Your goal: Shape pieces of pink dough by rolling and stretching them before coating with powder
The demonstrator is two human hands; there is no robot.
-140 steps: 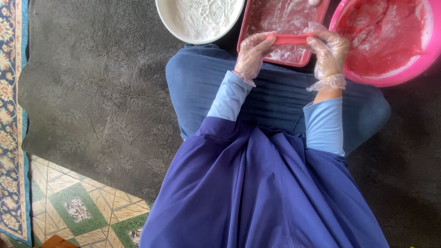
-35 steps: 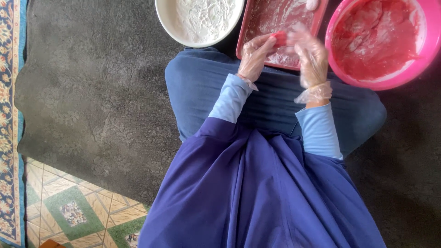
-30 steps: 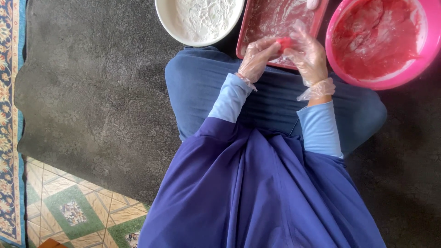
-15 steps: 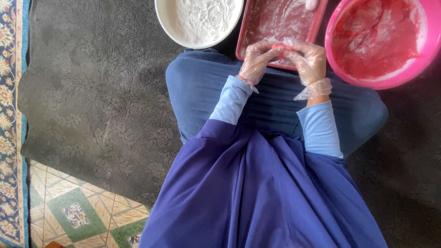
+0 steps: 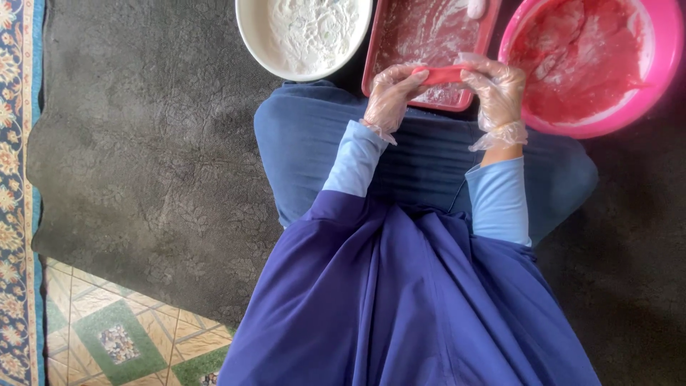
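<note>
While the person sits on a dark grey mat [image 5: 143,143], both gloved hands are raised over the lap at about twelve o'clock in the head view, holding one pink log-shaped piece [image 5: 443,73] of paste between them. The left hand [image 5: 389,96] pinches the piece's nine o'clock end, fingers curled closed around it; the right hand [image 5: 498,89] closes on the three o'clock end in the same way. Both wear thin clear plastic gloves. The piece lies level, just above the near rim of a red rectangular tray [image 5: 429,36], whose floor is smeared with a pale dusting. A small pale lump [image 5: 476,7] sits at the tray's far edge; what it is cannot be made out, being cut by the frame. At ten o'clock from the tray stands a white round bowl [image 5: 304,32] holding white powder, close beside the tray. At two o'clock from the hands a pink basin [image 5: 593,64] holds red paste smeared up its wall. Light blue sleeves and a dark blue garment fill the lower frame. A patterned rug [image 5: 18,214] borders the mat at nine o'clock, with tiled floor [image 5: 121,329] at seven o'clock.
</note>
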